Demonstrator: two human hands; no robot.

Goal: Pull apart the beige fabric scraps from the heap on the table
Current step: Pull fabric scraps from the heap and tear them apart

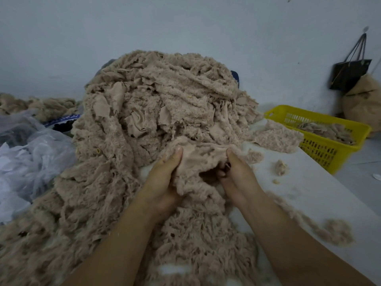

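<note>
Plastic bags (31, 157), clear and crumpled, lie well to the left of the grip, at the foot of a tall heap of beige fleece scraps (165, 93). The heap rises directly behind the hands and spills forward under both forearms on a white table (309, 188). At the centre, a person's left hand (165, 178) grips the left side of one beige scrap (195, 162), thumb pressed on its smooth upper face and fingers curled beneath it. The scrap is held between the two hands, just in front of the heap's base, its smooth backing turned up and its fuzzy lower edge hanging toward the person. The right hand (237, 174) grips the scrap's right side, thumb on top and fingers curled into the fabric. Just right of the grip, a small tuft (280, 167) of beige fibre sits alone on the bare tabletop. Beyond it a flat fleece piece (278, 138) lies at the table's edge, beside the heap. Nearer the person on that side, a drift of loose lint (336, 232) lies on the table. Farther right, past the table's edge, a yellow plastic basket (321, 150) holds more beige scraps. Well to the right and behind, a black handbag (350, 74) hangs by its straps on the pale wall (185, 23), above a tan sack (365, 102).
</note>
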